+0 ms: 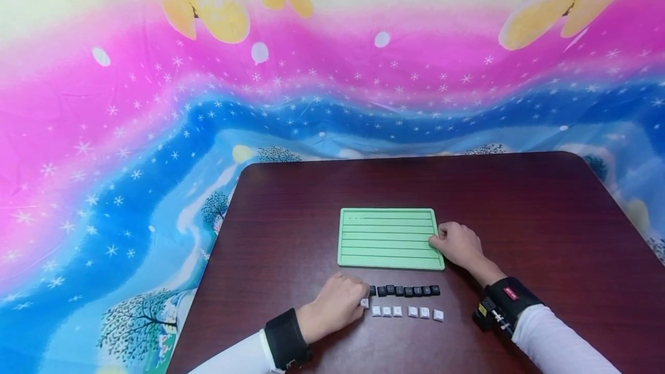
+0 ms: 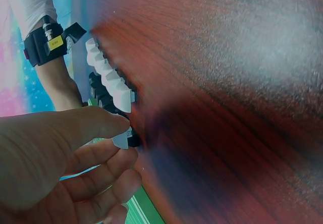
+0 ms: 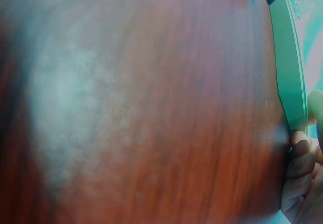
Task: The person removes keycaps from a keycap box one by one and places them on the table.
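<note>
My left hand (image 1: 335,305) pinches a small white keycap (image 2: 120,141) between thumb and forefinger, at the left end of two keycap rows. Black keycaps (image 1: 408,291) form the farther row, and several white keycaps (image 1: 397,311) lie spaced out in the nearer one. The left fingers hide part of the black row's left end. Beyond the rows lies a light green board (image 1: 387,238) ruled with dark lines, a few faint marks in its top left corner. My right hand (image 1: 459,244) grips this board's right edge, thumb on top and the other fingers curled beside it.
Everything lies on a dark red-brown wooden table (image 1: 291,218) with rounded far corners. Behind it hangs a pink and blue cloth (image 1: 332,74) printed with snowflakes and trees. Black straps (image 1: 511,302) with small devices circle both wrists.
</note>
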